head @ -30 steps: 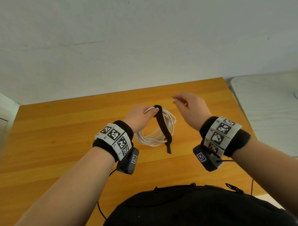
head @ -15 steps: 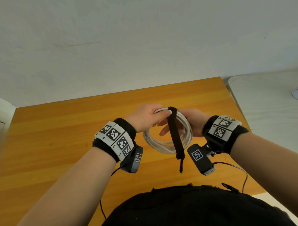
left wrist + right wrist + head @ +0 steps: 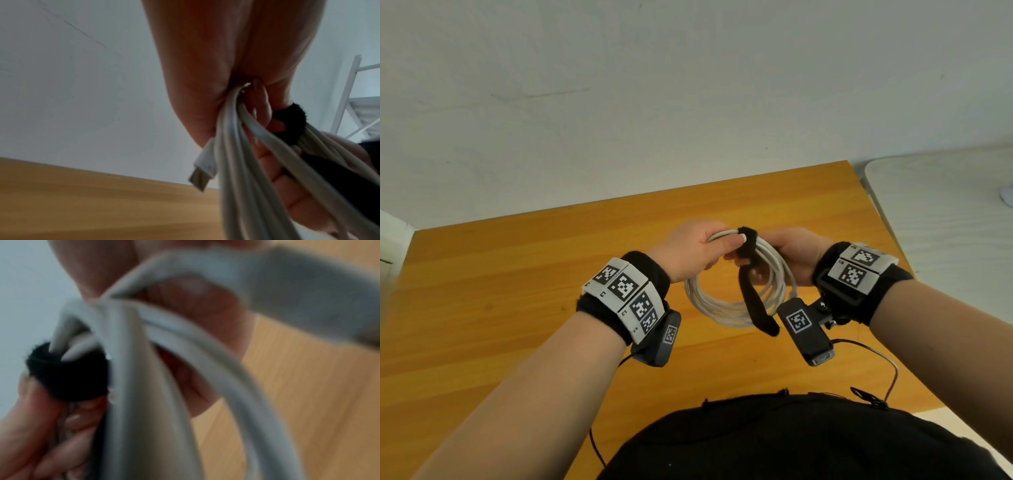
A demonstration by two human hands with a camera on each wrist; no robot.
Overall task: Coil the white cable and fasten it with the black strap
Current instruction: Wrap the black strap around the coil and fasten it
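The white cable (image 3: 722, 308) is coiled into a ring and held up above the wooden table (image 3: 517, 291). My left hand (image 3: 695, 253) grips the top of the coil, with its thumb against the black strap (image 3: 746, 234). The strap loops round the top strands and its tail hangs down across the ring. My right hand (image 3: 791, 253) holds the coil from the right, fingers curled behind the strands and the strap. The left wrist view shows the cable strands (image 3: 236, 162), a white plug (image 3: 202, 168) and the strap loop (image 3: 290, 123). The blurred right wrist view shows the strap (image 3: 68, 374) beside the cable (image 3: 133, 369).
A grey wall rises behind the table's far edge. A pale second tabletop (image 3: 945, 222) adjoins on the right. Black wires run from the wrist cameras over the near table edge (image 3: 890, 373). A white rack (image 3: 353, 97) stands to the right.
My right hand came down from above and took hold of the coil's right side. The strap, earlier hanging long, is now looped round the top strands, its tail shorter.
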